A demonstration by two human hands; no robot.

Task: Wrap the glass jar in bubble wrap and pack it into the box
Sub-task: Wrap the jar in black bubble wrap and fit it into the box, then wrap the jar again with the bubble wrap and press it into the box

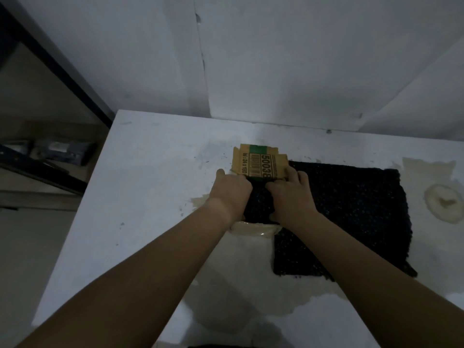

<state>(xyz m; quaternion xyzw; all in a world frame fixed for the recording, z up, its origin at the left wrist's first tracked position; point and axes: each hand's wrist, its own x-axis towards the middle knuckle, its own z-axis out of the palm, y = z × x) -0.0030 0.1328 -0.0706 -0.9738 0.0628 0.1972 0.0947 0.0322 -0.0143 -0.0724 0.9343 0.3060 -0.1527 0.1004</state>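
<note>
Head view, near to far: left hand [232,194] and right hand [292,198], fingers curled round a dark bubble-wrap bundle [259,205] at mid-tabletop [150,177]. It presumably holds the unseen jar and is squeezed from both sides to feed the cardboard box [258,162] touching its far end. Loose bubble wrap sheet [351,212] spreads toward the right edge; stained white surface, white wall [276,59] behind, dark shelving [50,154] left.

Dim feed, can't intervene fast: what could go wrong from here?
1. The left hand and right hand grip the black bubble-wrapped bundle at the snug cardboard box; forcing it down could tear a flap.
2. The spread bubble wrap sheet beside it may snag if joined to the bundle.
</note>
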